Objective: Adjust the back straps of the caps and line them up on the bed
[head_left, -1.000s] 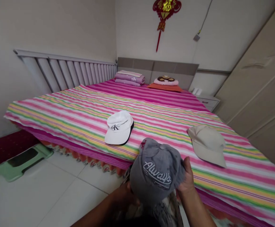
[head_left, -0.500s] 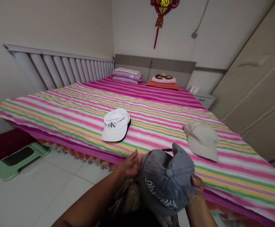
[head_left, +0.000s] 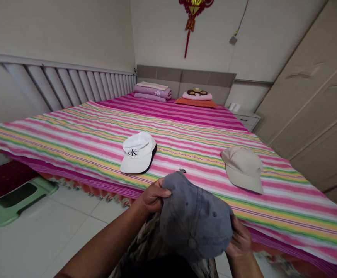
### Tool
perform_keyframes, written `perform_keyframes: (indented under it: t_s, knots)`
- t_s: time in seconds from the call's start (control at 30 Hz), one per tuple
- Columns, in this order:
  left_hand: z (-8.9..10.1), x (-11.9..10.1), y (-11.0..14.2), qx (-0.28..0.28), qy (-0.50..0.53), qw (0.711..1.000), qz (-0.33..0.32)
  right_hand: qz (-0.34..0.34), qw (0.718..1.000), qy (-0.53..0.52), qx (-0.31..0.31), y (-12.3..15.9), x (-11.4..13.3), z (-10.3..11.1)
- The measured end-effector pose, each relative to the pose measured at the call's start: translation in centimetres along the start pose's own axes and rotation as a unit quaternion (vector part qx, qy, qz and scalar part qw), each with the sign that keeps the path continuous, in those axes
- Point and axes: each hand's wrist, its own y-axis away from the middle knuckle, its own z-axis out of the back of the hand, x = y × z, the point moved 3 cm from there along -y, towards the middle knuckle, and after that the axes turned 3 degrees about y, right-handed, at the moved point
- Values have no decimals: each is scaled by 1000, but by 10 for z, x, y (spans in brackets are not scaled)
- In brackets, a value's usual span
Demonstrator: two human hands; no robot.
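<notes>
A grey baseball cap (head_left: 196, 216) is held between my two hands at the near edge of the bed, its crown button towards me and its lettering out of sight. My left hand (head_left: 154, 195) pinches the cap's upper left edge, thumb on top. On the other side, my right hand (head_left: 239, 237) grips the right edge, its fingers partly behind the fabric. A white cap (head_left: 139, 152) with black "CK" lettering lies on the bed, beyond my left hand. Farther right rests a beige cap (head_left: 243, 169), brim pointing towards me.
The bed (head_left: 78, 133) has a striped cover, with folded purple bedding (head_left: 152, 92) and a pink and orange stack (head_left: 196, 98) at the headboard (head_left: 159, 75). A green stool (head_left: 20, 199) stands on the tiled floor at left. A nightstand (head_left: 247, 119) sits beyond the bed.
The grey cap has turned in my hands, so its "Always" lettering no longer shows. My left hand has moved from beneath it to its upper left edge. The view has shifted slightly right.
</notes>
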Motion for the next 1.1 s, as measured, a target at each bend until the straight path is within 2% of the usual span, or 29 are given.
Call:
perform_keyframes:
  t_s: [0.17, 0.27, 0.33, 0.43, 0.57, 0.73, 0.9, 1.1]
  knots:
    - [-2, -5, 7, -15, -23, 1000, -8, -11, 999, -36, -7, 9, -6, -9]
    - [-5, -8, 10, -36, -70, 997, 21, -23, 998, -58, 8, 13, -9, -9]
    - [-7, -9, 12, -39, -106, 993, 44, -34, 998, -49, 17, 15, -9, -10]
    - [-11, -11, 14, -31, -144, 988, 44, -46, 998, -18, 31, 19, -6, -14]
    - [-14, -8, 14, -26, -140, 989, 50, -52, 998, -13, 42, 24, 3, -25]
    - [-18, -9, 13, -59, -141, 988, 24, -4, 998, 1, 62, 24, 17, -39]
    - [-33, -17, 16, -15, -167, 986, -6, 36, 997, 11, 73, 24, 31, -52]
    - [-40, -15, 18, 0, -167, 986, 14, 71, 996, 29, 50, 29, 46, -70]
